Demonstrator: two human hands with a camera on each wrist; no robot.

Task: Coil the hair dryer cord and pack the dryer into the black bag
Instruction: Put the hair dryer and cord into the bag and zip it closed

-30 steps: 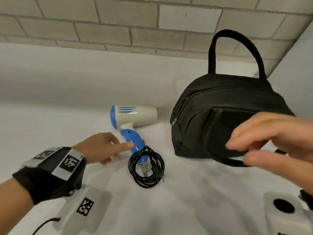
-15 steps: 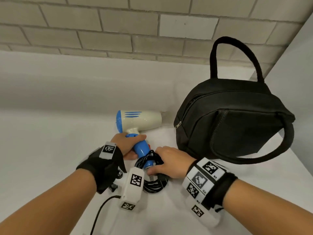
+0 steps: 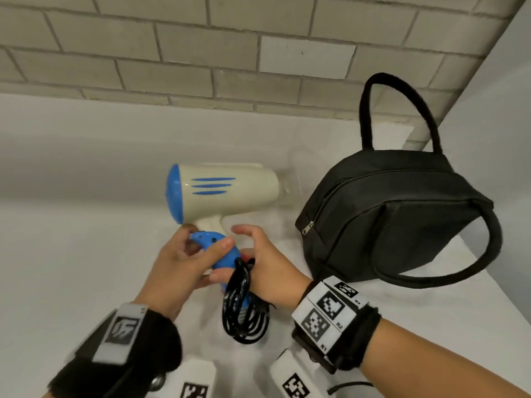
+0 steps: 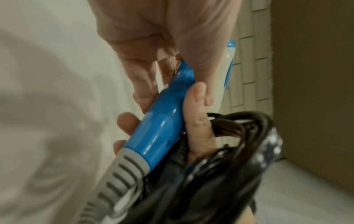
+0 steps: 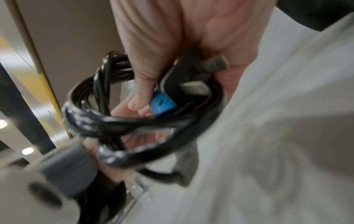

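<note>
Nearest, our left hand [image 3: 178, 265] wraps its fingers around the blue handle of the hair dryer [image 3: 221, 191], while our right hand [image 3: 264, 271] clamps the coiled black cord [image 3: 244, 311] against that handle. Farther right, the black bag [image 3: 396, 219] stands zipped on the white table [image 3: 71, 254], apart from the dryer.

White cloth [image 3: 86, 268] covers the surface — pale brick wall [image 3: 201, 53] behind.
</note>
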